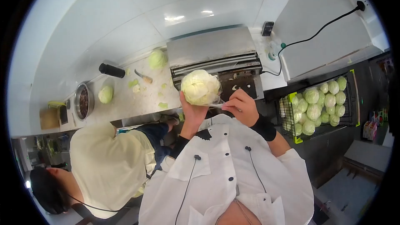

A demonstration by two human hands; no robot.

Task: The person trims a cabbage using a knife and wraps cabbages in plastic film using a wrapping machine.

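Note:
A pale green cabbage (200,86) rests in my left hand (194,111), which supports it from below with the fingers curled around it. Clear plastic film (216,104) stretches from the cabbage's lower right side. My right hand (244,107) pinches the end of this film between thumb and fingers. Directly behind the cabbage stands a metal film-wrapping machine (210,49) with rollers along its front. Its dark plate (241,84), with a few pale scraps on it, lies just beyond my right hand.
On the left counter (139,96) are a whole cabbage (158,59), another cabbage (106,94), a knife (143,76), a black cylinder (112,70) and a metal bowl (84,101). A co-worker (108,158) bends at left. A wire cart (318,104) holds several wrapped cabbages at right. A black cable (316,33) hangs nearby.

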